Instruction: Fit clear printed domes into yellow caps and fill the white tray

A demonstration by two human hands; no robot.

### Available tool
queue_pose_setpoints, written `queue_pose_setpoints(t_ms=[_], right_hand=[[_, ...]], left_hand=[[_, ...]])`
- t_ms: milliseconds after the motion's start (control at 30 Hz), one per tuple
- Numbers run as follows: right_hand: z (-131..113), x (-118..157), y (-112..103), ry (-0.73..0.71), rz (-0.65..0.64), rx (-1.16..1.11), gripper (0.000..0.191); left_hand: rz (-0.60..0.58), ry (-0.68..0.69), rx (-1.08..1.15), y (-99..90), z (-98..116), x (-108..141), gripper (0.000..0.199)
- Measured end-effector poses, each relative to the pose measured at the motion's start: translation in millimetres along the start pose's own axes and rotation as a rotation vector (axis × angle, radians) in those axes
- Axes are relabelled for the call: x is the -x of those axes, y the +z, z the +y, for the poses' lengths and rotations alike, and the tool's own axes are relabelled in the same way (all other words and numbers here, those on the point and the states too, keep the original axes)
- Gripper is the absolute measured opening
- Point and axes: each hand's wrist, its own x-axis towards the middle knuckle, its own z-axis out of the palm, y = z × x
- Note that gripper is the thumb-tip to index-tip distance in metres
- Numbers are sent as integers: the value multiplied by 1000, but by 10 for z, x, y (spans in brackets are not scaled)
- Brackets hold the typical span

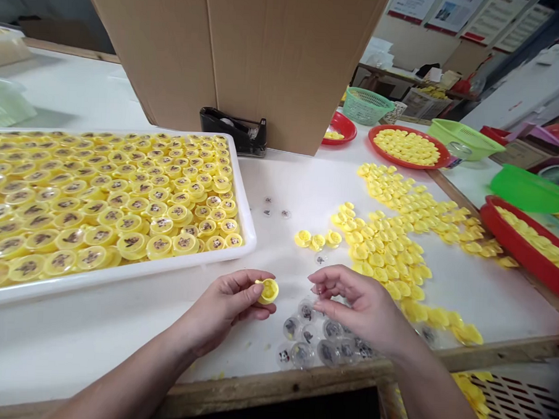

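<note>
My left hand (238, 300) is closed, pinching a small round yellow plastic cup (269, 290) between thumb and fingers, its hollow side facing up. Just right of it, my right hand (354, 302) is curved with thumb and fingers apart, and I see nothing clearly held in it. Below the right hand lie several clear round discs with printed pictures (303, 352), partly hidden by it. A few more clear discs (268, 200) are scattered farther back. Loose yellow cups (317, 241) sit in a short row beyond my hands, beside a wide spread of yellow pieces (384, 254).
At left, a white tray (248, 233) holds many yellow cups with picture discs. Behind it stand a black tape dispenser (234, 131) and a tall cardboard sheet (240, 59). Red plates (375, 149) and a green basket (367, 106) are at back right. The wooden table edge (271, 391) runs nearest me.
</note>
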Motion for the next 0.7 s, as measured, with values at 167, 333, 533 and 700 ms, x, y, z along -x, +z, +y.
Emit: queue_pose_setpoints(t_ms=[167,333,533,700], right_hand=[[-155,-128,265,-209,-13,35,28],[-269,-283,457,-327,9,200,27],[-317,-303,536,-287,-22,289,30],[-284,-252,515,-322,-62,328,34]], left_hand=[[-22,23,30,4,-1,1,39],[-37,62,-51,1,-4,-4,34],[21,108,-107,18,18,-6,31],[42,110,-96,37,17,-12,28]])
